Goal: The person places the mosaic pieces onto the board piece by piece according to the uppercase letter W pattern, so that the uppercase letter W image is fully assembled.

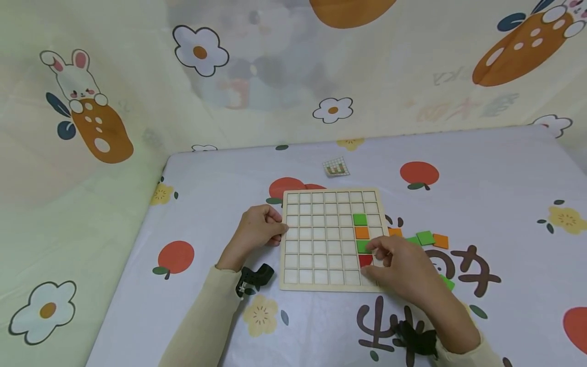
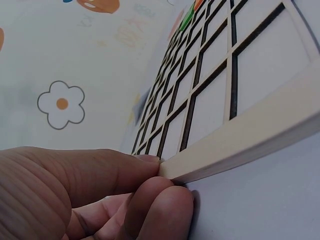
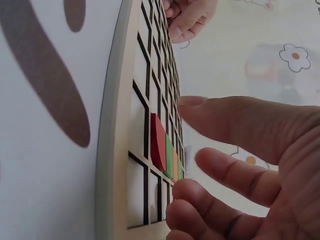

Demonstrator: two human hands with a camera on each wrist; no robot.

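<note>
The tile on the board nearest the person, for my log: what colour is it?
The tile is red; it shows best in the right wrist view.

Brown characters (image 1: pixel 479 278) on the tablecloth (image 1: pixel 509 224), not legible

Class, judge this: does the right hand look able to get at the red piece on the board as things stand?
Probably yes: the right hand is right beside the red piece, seems to hold nothing, and nothing visible blocks its way.
</note>
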